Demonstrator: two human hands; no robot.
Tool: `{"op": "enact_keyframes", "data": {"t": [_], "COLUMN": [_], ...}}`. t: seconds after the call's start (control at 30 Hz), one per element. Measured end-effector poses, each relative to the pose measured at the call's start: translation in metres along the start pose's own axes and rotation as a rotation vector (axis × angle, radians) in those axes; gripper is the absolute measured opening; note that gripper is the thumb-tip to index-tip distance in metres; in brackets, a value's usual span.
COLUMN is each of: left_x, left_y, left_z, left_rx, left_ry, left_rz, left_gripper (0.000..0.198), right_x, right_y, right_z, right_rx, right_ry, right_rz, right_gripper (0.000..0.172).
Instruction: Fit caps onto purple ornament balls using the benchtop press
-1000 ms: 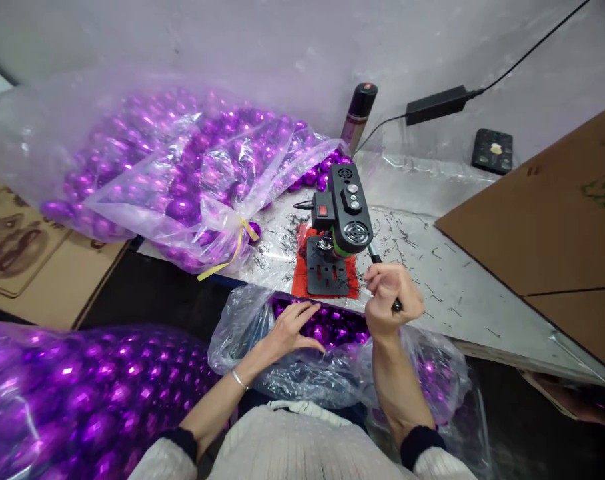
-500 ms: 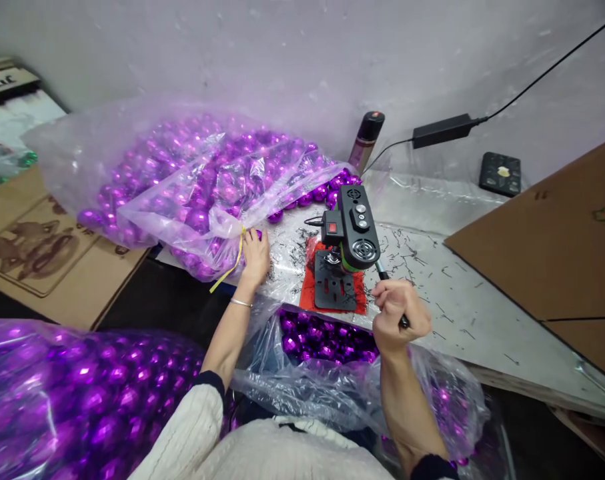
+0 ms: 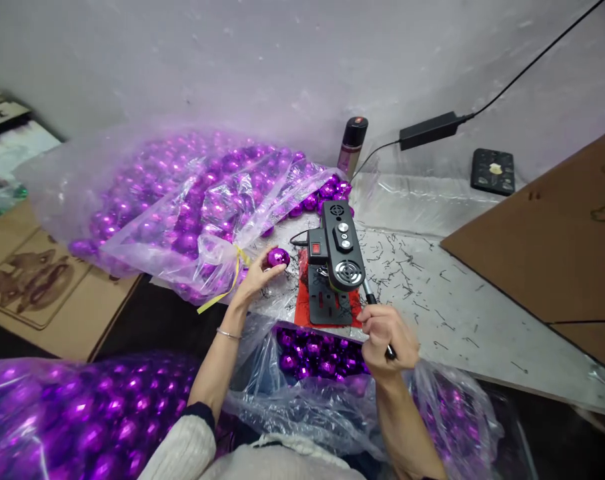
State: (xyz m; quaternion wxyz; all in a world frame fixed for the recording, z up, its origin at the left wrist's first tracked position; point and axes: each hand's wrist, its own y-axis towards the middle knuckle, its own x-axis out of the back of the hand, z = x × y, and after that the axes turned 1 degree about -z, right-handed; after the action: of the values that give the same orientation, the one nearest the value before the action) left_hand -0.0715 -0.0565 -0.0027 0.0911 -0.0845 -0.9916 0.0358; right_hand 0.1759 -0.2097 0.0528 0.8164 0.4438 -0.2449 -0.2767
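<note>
Between the thumb and fingers of my left hand (image 3: 255, 277) is a shiny purple ball (image 3: 278, 257), held just left of a small black machine (image 3: 343, 243). My right hand (image 3: 389, 339) is wrapped round the black-gripped lever (image 3: 371, 293) on the machine's right side. The machine's slotted black base plate (image 3: 329, 307) stands on a red sheet (image 3: 302, 310). Behind my left hand lies a clear plastic bag (image 3: 157, 233) full of purple balls, with a yellow tie (image 3: 222, 298) at its gathered edge. More purple balls (image 3: 317, 353) fill an opening below the table edge.
A spray can (image 3: 352, 145) stands near the wall, beside a black power adapter (image 3: 429, 131) and its cord. Short dark bits litter the table (image 3: 412, 287). Cardboard (image 3: 552, 247) leans at right; a cardboard box (image 3: 47, 280) lies left. Another bag of balls (image 3: 82, 413) is at lower left.
My left hand has drawn a purple ball away from the bag's edge, toward the machine. My right hand stays on the lever. The whole view has shifted slightly.
</note>
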Motion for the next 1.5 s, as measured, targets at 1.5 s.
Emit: {"op": "enact_keyframes", "data": {"t": [1.5], "left_x": [-0.137], "left_y": [-0.065], "left_z": [0.053], "left_rx": [-0.285], "left_ry": [0.235], "left_rz": [-0.102], "left_gripper": [0.065], "right_x": [-0.001], "right_y": [-0.005], "right_z": [-0.013], "right_rx": [0.076], "right_ry": [0.043], "right_rz": [0.041], "right_gripper": [0.028]}}
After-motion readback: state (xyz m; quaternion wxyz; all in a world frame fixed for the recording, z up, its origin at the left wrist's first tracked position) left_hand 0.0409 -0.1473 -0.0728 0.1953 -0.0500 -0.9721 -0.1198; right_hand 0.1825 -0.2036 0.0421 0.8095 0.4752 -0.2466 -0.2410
